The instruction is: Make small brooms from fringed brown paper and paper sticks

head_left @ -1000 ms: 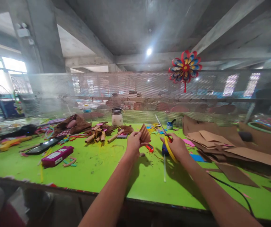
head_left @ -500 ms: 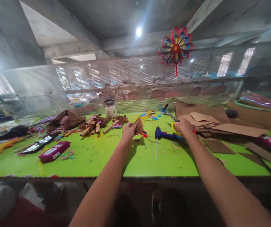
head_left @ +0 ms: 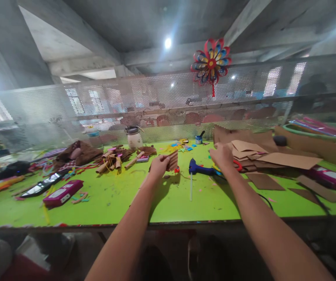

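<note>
My left hand [head_left: 159, 166] is closed around a small piece of brown corrugated cardboard [head_left: 173, 160], held above the green table. A blue glue gun [head_left: 203, 169] lies to its right, with a pale glue stick [head_left: 191, 187] jutting toward me. My right hand [head_left: 223, 156] is over the table beyond the glue gun, its fingers bent and blurred. Close under that hand are a yellow loop [head_left: 217, 169] and a red loop [head_left: 238, 166], apparently scissor handles. Whether the fingers touch anything there is hidden. A small red item [head_left: 177, 169] sits just behind the cardboard.
Brown cardboard sheets [head_left: 285, 159] are piled at right. Rolled brown pieces [head_left: 106, 166], a purple box [head_left: 63, 193] and a phone-like dark slab [head_left: 41, 185] lie at left. A jar [head_left: 134, 138] stands near the mesh screen [head_left: 103, 101], where a paper flower [head_left: 211, 63] hangs.
The metal blade and yellow handle that were at my right hand no longer show in its fingers; the yellow loop now lies below it. My left hand keeps the cardboard. The view has shifted slightly.
</note>
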A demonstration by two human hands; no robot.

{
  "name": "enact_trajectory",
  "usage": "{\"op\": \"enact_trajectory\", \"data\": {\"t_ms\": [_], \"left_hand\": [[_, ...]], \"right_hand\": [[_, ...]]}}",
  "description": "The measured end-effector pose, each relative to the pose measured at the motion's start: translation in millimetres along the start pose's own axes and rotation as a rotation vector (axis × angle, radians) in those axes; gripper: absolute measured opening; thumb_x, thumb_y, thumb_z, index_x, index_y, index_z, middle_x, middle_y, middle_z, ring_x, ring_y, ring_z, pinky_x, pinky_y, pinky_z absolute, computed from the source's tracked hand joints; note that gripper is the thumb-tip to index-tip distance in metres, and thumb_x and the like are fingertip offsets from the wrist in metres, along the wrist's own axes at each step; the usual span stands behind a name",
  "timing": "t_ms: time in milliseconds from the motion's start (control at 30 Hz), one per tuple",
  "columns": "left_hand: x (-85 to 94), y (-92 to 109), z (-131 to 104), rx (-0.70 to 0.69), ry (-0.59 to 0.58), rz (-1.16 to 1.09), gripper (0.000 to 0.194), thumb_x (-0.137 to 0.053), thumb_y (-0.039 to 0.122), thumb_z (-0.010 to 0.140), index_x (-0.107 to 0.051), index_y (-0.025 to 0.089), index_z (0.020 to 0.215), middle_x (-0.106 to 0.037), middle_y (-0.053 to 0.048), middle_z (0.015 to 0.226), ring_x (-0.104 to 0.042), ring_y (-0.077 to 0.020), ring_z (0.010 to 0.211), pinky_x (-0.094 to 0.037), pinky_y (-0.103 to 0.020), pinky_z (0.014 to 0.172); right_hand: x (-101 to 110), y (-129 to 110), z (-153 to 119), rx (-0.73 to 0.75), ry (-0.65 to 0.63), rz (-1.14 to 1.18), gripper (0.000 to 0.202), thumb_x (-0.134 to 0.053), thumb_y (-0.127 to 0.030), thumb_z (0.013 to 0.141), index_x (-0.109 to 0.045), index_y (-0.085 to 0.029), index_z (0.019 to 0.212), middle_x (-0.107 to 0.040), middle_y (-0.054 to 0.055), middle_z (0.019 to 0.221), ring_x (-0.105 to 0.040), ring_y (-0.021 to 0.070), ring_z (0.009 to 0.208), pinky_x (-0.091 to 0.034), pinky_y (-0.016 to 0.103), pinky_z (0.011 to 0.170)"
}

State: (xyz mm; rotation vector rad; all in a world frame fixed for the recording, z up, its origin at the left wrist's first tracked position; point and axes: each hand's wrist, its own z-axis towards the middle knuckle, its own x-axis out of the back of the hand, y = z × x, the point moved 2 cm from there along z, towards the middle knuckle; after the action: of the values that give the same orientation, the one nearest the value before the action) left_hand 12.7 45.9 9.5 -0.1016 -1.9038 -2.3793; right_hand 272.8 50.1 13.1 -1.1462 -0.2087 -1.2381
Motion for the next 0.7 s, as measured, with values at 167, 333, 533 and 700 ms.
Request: {"op": "enact_trajectory", "data": {"t_ms": [167, 333, 533, 700], "left_hand": [[-0.4, -4, 2, -0.011, -0.098, 0.002, 0.015, -0.058, 0.024, 0.075, -0.063, 0.011, 0.080, -0.056, 0.001, 0.054, -0.047, -0.0078, 0.042, -0.041, -0.022, 0.046], [-5.3, -1, -3, -0.075, -0.190, -0.049, 0.021, -0.060, 0.028, 0.073, -0.064, 0.010, 0.083, -0.061, -0.001, 0.063, -0.051, -0.0093, 0.050, -0.042, -0.022, 0.050], [-8.9, -2, -4, -0.157, -0.206, 0.050, 0.028, -0.058, 0.033, 0.074, -0.066, 0.010, 0.087, -0.066, -0.004, 0.070, -0.056, -0.0129, 0.058, -0.045, -0.024, 0.056], [-10.8, 2, -7, -0.263, -0.214, 0.269, 0.032, -0.052, 0.035, 0.078, -0.068, 0.010, 0.090, -0.069, -0.007, 0.081, -0.062, -0.0182, 0.072, -0.048, -0.028, 0.067]], "right_hand": [[-12, -53, -32, 0.186, -0.342, 0.666, 0.041, -0.063, -0.027, 0.071, -0.059, -0.015, 0.110, -0.064, 0.011, 0.094, -0.061, 0.0168, 0.075, -0.050, 0.029, 0.067], [-28, -67, -59, -0.045, -0.669, 0.990, 0.023, -0.065, -0.030, 0.071, -0.062, -0.011, 0.083, -0.063, 0.006, 0.071, -0.058, 0.0125, 0.062, -0.046, 0.022, 0.052], [-31, -66, -63, -0.130, -0.719, 1.161, 0.020, -0.069, -0.030, 0.064, -0.060, -0.013, 0.066, -0.059, 0.001, 0.060, -0.053, 0.0093, 0.055, -0.041, 0.021, 0.049], [-34, -68, -66, -0.074, -0.749, 1.206, 0.029, -0.073, -0.038, 0.058, -0.060, -0.013, 0.064, -0.058, 0.000, 0.056, -0.047, 0.0077, 0.048, -0.037, 0.022, 0.047]]}}
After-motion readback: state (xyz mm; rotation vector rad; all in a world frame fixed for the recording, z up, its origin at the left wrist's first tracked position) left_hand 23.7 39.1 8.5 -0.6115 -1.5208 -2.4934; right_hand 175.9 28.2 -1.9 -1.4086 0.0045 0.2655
